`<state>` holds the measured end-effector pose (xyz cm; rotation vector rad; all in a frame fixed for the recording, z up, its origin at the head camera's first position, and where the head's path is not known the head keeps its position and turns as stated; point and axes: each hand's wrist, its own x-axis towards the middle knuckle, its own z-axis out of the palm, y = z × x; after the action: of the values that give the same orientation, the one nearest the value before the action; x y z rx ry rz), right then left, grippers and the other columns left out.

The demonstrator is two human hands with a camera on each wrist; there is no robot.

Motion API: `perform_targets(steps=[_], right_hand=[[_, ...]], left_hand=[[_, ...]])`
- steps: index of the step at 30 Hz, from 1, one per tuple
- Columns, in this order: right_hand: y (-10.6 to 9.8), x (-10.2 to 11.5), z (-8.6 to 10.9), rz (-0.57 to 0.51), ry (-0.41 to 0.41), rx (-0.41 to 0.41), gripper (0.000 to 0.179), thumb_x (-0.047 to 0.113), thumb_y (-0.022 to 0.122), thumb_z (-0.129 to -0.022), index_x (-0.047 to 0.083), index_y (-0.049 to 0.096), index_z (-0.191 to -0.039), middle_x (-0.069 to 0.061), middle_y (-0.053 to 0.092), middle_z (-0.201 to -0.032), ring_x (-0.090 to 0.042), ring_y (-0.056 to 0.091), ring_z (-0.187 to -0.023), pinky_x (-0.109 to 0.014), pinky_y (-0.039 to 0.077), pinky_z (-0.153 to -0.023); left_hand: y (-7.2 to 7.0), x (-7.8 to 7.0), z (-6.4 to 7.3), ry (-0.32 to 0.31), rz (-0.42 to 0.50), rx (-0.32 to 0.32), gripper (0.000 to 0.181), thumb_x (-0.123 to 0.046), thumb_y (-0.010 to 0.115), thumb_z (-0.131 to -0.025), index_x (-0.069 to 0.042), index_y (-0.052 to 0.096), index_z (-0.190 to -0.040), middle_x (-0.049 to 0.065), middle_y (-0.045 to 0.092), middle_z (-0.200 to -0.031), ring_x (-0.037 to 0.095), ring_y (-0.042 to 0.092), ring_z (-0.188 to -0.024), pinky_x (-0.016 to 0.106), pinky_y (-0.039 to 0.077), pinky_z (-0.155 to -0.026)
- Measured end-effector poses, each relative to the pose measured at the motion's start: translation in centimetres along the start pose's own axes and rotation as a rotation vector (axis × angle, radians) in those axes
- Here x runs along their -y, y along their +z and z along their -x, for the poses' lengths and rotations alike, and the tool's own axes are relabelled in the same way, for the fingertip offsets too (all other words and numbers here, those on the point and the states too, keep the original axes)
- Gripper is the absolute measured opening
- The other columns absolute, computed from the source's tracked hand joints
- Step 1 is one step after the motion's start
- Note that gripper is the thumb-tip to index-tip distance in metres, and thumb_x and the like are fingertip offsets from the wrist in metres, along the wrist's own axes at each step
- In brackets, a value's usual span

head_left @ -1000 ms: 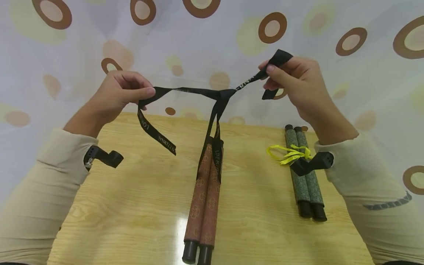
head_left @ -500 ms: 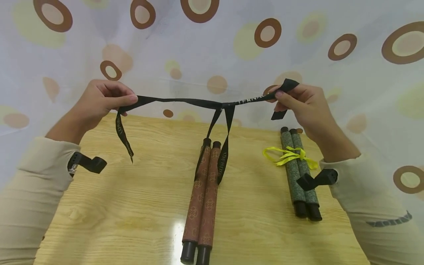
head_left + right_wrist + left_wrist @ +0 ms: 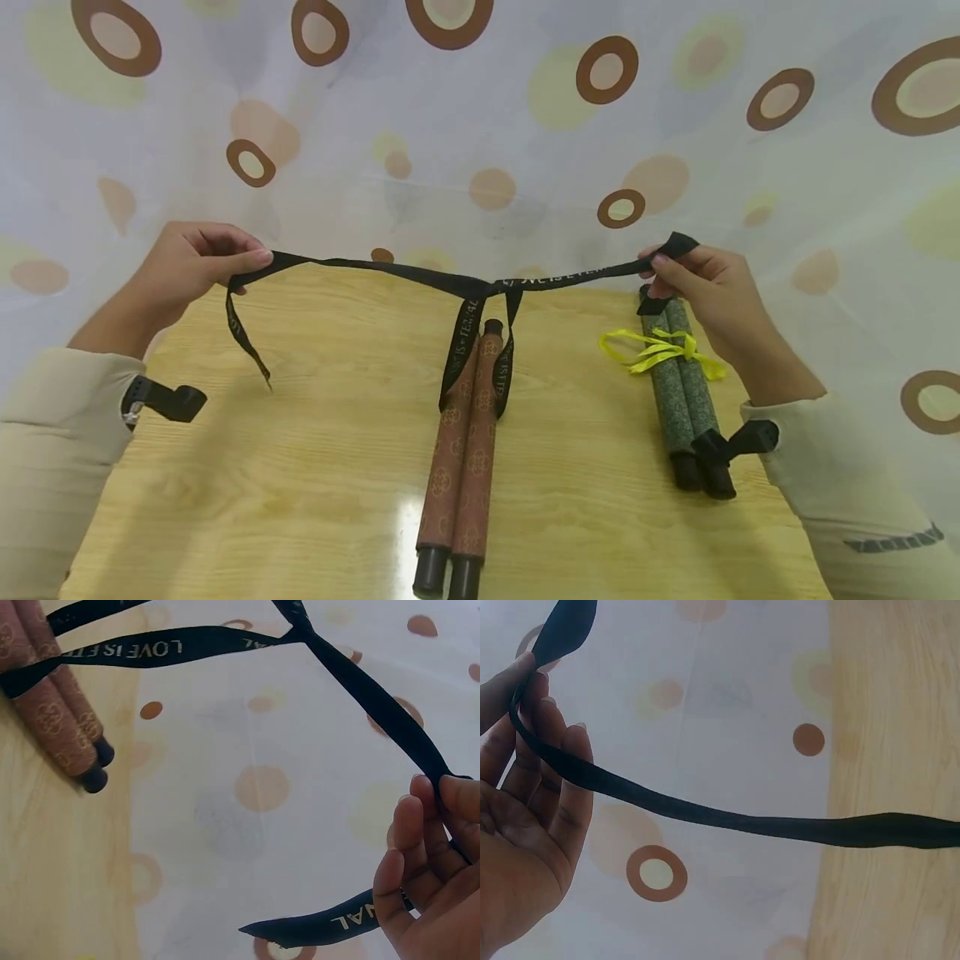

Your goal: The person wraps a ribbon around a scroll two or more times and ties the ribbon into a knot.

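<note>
Between the two hands a black printed ribbon stretches sideways, crossed at a half knot in the middle. My left hand pinches one end between thumb and fingers, its loose tail hanging down. With thumb and fingertips my right hand pinches the other end, a short tail showing below. Under the knot the ribbon drops in a loop round two reddish-brown patterned scrolls with black end caps, lying side by side on the table. White lettering shows on the ribbon in the right wrist view.
Two green patterned scrolls, tied together with a yellow ribbon, lie on the right of the wooden table, close below my right forearm. A white wall covering with brown rings rises behind the table's far edge.
Both hands have moved outward and down, still pinching the ribbon ends. The knot has come lower, nearer the scrolls' far ends, and the loop beneath it has become shorter.
</note>
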<state>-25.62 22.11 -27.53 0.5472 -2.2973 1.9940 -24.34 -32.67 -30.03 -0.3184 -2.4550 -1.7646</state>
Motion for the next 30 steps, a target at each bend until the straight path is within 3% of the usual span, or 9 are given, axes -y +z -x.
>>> perform_targets(steps=[4,6,11,14,20,26,28,30], right_hand=[[-0.9,-1.5,1.3,-0.037,0.012,-0.014,0.014,0.008,0.061,-0.098,0.01,0.076,-0.099,0.006,0.072,-0.098,-0.007,0.066,-0.074,-0.016,0.054,-0.074],[-1.5,-2.1,1.8,-0.047,0.017,-0.026,0.014,0.009,0.062,-0.098,0.009,0.075,-0.099,0.006,0.072,-0.1,-0.007,0.067,-0.074,-0.016,0.054,-0.075],[-2.6,-3.3,3.3,-0.05,0.042,-0.07,0.014,0.013,0.062,-0.099,0.011,0.075,-0.103,0.006,0.072,-0.093,-0.007,0.067,-0.073,-0.016,0.055,-0.075],[-3.1,-4.3,4.3,-0.07,0.082,-0.093,0.014,0.014,0.061,-0.099,0.012,0.075,-0.101,0.006,0.07,-0.088,-0.007,0.067,-0.072,-0.015,0.055,-0.075],[-3.9,-6.3,6.3,-0.082,0.153,-0.133,0.015,0.015,0.06,-0.1,0.015,0.074,-0.096,0.006,0.067,-0.081,-0.007,0.066,-0.072,-0.015,0.054,-0.074],[-5.1,-7.6,7.9,-0.122,0.199,-0.192,0.015,0.014,0.06,-0.1,0.018,0.075,-0.098,0.007,0.067,-0.082,-0.006,0.066,-0.071,-0.015,0.054,-0.073],[-5.7,-8.1,8.5,-0.111,0.233,-0.219,0.016,0.015,0.061,-0.1,0.019,0.075,-0.096,0.009,0.068,-0.081,-0.005,0.066,-0.07,-0.015,0.054,-0.072],[-6.4,-8.6,9.1,-0.035,0.285,-0.229,0.017,0.018,0.06,-0.1,0.02,0.075,-0.092,0.012,0.07,-0.081,-0.005,0.066,-0.069,-0.015,0.053,-0.071]], left_hand=[[-0.5,1.1,0.6,-0.036,-0.043,-0.02,0.013,-0.01,0.07,-0.094,-0.017,0.077,-0.085,-0.017,0.07,-0.081,0.005,0.061,-0.071,0.025,0.056,-0.058],[-0.8,1.6,1.0,-0.045,-0.016,-0.021,0.015,-0.009,0.069,-0.094,-0.017,0.077,-0.084,-0.016,0.07,-0.082,0.005,0.061,-0.07,0.025,0.055,-0.057],[-1.4,2.8,2.2,-0.088,-0.017,-0.029,0.021,-0.007,0.067,-0.095,-0.021,0.076,-0.083,-0.019,0.07,-0.084,0.003,0.063,-0.073,0.024,0.055,-0.058],[-1.8,3.6,3.2,-0.131,-0.076,-0.044,0.021,-0.012,0.067,-0.096,-0.026,0.076,-0.083,-0.023,0.07,-0.084,0.001,0.063,-0.074,0.025,0.056,-0.059],[-3.0,5.4,4.8,-0.181,-0.059,-0.046,0.018,-0.01,0.067,-0.095,-0.023,0.077,-0.086,-0.023,0.07,-0.082,0.0,0.062,-0.072,0.022,0.054,-0.058],[-4.1,6.7,6.0,-0.27,-0.094,-0.063,0.016,-0.016,0.068,-0.096,-0.027,0.076,-0.088,-0.027,0.068,-0.085,-0.002,0.061,-0.077,0.023,0.054,-0.061],[-4.3,7.2,6.3,-0.283,-0.127,-0.058,0.014,-0.017,0.068,-0.096,-0.025,0.076,-0.089,-0.028,0.067,-0.085,-0.004,0.06,-0.077,0.022,0.053,-0.061],[-4.2,7.6,6.6,-0.291,-0.223,-0.038,0.009,-0.023,0.068,-0.096,-0.019,0.076,-0.096,-0.027,0.067,-0.085,-0.006,0.059,-0.078,0.019,0.051,-0.063]])
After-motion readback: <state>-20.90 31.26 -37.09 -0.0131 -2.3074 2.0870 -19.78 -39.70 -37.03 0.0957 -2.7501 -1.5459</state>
